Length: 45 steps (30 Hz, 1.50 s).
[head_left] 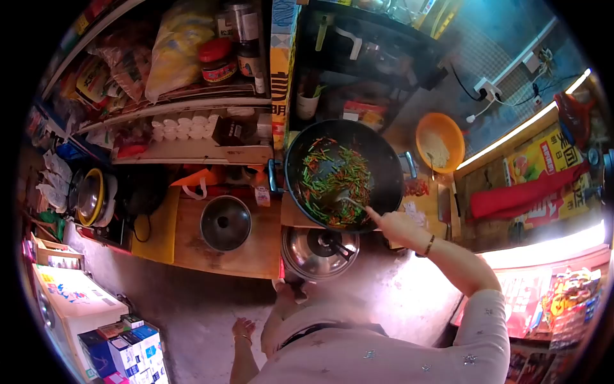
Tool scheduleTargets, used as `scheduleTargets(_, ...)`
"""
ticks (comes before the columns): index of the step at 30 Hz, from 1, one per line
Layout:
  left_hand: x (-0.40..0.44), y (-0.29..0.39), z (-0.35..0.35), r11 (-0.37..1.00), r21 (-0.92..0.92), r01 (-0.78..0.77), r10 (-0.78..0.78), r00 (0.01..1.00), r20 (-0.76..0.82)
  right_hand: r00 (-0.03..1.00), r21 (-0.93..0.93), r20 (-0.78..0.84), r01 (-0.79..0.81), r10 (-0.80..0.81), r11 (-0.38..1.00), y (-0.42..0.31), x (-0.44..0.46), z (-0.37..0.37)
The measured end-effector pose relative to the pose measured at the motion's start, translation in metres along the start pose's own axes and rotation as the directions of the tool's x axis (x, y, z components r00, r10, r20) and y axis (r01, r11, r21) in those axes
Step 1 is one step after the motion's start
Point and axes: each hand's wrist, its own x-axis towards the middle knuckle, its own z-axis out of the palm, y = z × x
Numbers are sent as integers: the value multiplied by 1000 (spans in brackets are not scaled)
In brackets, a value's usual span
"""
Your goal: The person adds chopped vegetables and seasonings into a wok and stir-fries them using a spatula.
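A large dark wok (387,153) holds chopped green and reddish pieces of food (326,173), spread mostly over its left and lower side. My right hand (400,228) reaches over the wok's lower right rim, closed round the handle of a metal spatula (350,201) whose end lies among the food. Low on the left, my left hand (244,327) hangs away from the wok, beside my body, with its fingers apart and nothing in it. A shiny lid (300,251) with a black knob is just below the wok.
An orange bowl (449,125) with pale contents and a cleaver (444,203) are right of the wok. On the left counter stands a metal bowl or lid (226,223). Shelves (192,153) with jars and bags are at upper left, stacked boxes (137,349) at lower left.
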Motion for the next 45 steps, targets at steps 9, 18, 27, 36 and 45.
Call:
scheduleTargets(9,-1,18,36,984,124,-125,97,973,208,986,491,-161,40,46,870,35,36,18)
scheduleTargets(18,-7,18,17,992,108,-71,65,996,64,994,-75,114,10,-2,997,9,-2,1)
scheduleTargets(27,0,17,-2,997,54,-54,47,991,126,990,171,94,-119,104,978,34,-8,2)
scheduleTargets(36,16,15,22,991,88,-105,94,989,118,994,-35,101,43,-39,998,13,-13,3)
scheduleTargets(45,8,21,47,953,258,-157,119,981,156,966,515,61,-246,251,821,27,38,-5)
